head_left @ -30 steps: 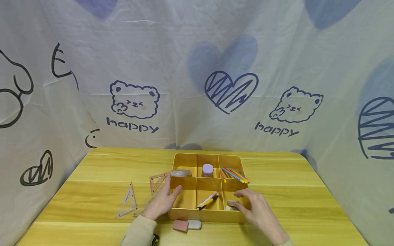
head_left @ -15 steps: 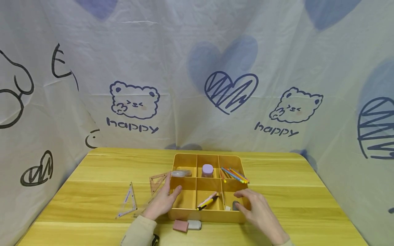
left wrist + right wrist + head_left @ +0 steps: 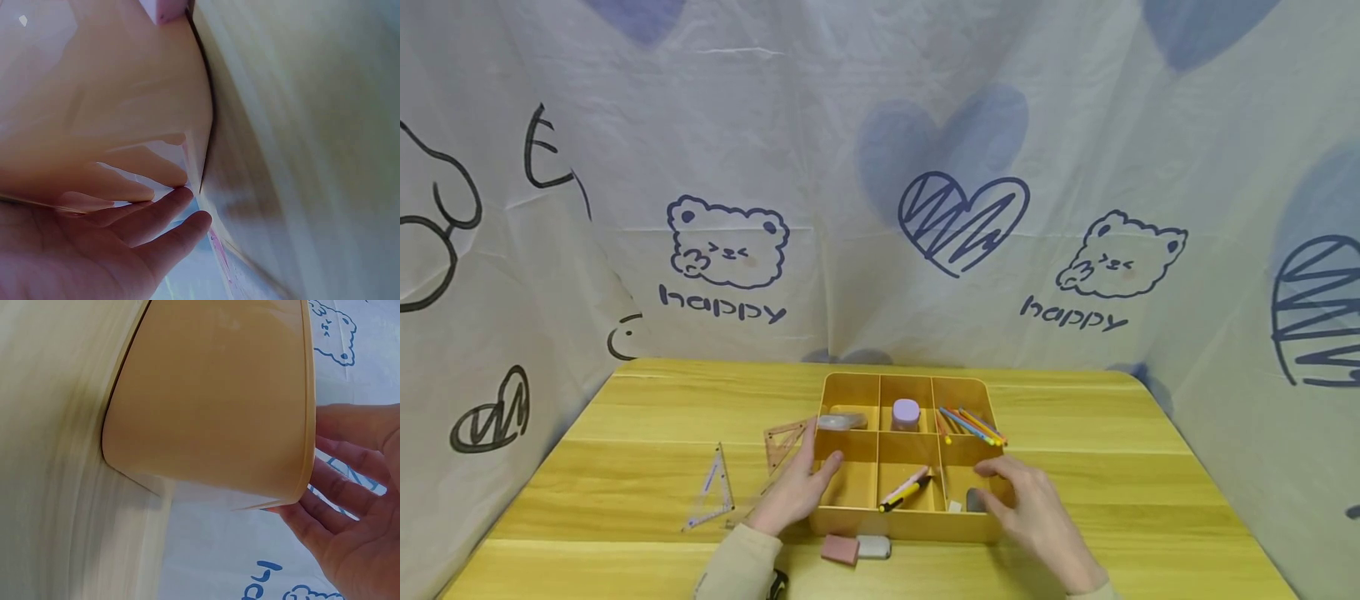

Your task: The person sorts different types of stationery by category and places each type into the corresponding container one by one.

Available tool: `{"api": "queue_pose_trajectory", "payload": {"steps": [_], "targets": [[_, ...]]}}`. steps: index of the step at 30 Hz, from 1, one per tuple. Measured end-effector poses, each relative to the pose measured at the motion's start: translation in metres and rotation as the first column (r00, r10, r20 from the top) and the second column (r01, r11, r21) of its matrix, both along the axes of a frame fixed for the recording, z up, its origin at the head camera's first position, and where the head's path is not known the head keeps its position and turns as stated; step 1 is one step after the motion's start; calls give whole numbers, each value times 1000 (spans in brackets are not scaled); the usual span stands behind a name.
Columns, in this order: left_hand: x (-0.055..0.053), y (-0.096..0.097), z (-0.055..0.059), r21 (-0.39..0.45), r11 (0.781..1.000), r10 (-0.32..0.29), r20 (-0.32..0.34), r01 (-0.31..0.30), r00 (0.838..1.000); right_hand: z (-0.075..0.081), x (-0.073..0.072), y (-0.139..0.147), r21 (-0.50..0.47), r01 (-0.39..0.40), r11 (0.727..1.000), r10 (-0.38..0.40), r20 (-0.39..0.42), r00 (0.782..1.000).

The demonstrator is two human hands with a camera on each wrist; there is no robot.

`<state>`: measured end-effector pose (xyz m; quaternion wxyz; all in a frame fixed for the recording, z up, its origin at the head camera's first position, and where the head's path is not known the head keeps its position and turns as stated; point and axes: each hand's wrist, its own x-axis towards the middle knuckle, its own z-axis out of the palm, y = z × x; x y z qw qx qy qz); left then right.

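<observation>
A yellow organizer box (image 3: 902, 527) with six compartments stands on the table. My left hand (image 3: 793, 492) rests against its left side, fingers along the outer wall and thumb over the rim; the left wrist view shows straight fingers touching that wall. Over the front right compartment hovers my right hand (image 3: 1030, 508), with loosely bent fingers and nothing visible between thumb and fingertips. Beneath its thumb, a dark grey rounded block (image 3: 975, 500) lies in that compartment beside a small white block (image 3: 955, 507). The right wrist view has the fingers (image 3: 337, 487) at the box rim.
Pens (image 3: 906, 492) lie in the front middle compartment, colored sticks (image 3: 973, 425) behind right. A purple-lidded container (image 3: 906, 414) and a clear packet (image 3: 842, 422) occupy other compartments. Pink (image 3: 840, 550) and white erasers (image 3: 873, 547) lie before the box; a clear set square (image 3: 711, 492) lies left.
The grey block has dropped from my right hand's fingertips into the front right compartment. That hand has since shifted slightly up and to the right. My left hand has stayed put.
</observation>
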<state>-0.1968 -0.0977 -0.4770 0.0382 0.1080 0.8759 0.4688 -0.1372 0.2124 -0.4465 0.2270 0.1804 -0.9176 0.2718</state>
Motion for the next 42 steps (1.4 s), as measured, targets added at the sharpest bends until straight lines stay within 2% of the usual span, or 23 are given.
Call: {"api": "queue_pose_trajectory", "payload": {"steps": [4,6,8,11,16,20,26,31,37,40,42], "targets": [[-1,0,0,-3,1000,1,6,-1,1000,-3,-4,3,-23,17,1000,-20,-135,991],[-1,1,-1,-1,1000,1,8,-1,1000,-2,-5,4,-27,59,998,-62,-147,987],[-2,1,-1,0,1000,1,6,-1,1000,-2,-5,6,-25,107,994,-109,-114,987],[-2,1,-2,2,1000,2,11,-2,1000,0,-4,9,-4,173,985,-173,-11,985],[-1,1,-3,0,1000,5,22,-5,1000,0,-4,12,57,247,967,-252,131,959],[0,1,-4,0,1000,9,18,-9,1000,-2,-4,13,88,267,960,-278,159,947],[1,2,-2,-18,999,31,12,-31,999,-7,-7,11,92,246,965,-257,147,955],[4,2,2,-82,994,64,-60,-68,996,-7,-8,11,84,233,969,-243,140,960],[14,-1,10,-155,982,77,-185,-107,980,-7,-7,10,73,223,972,-232,152,961],[21,-2,14,-176,977,68,-285,-122,956,-7,-7,10,71,220,973,-229,154,961],[26,-2,18,-183,974,55,-371,-131,927,-7,-7,10,70,219,973,-227,153,962]]}}
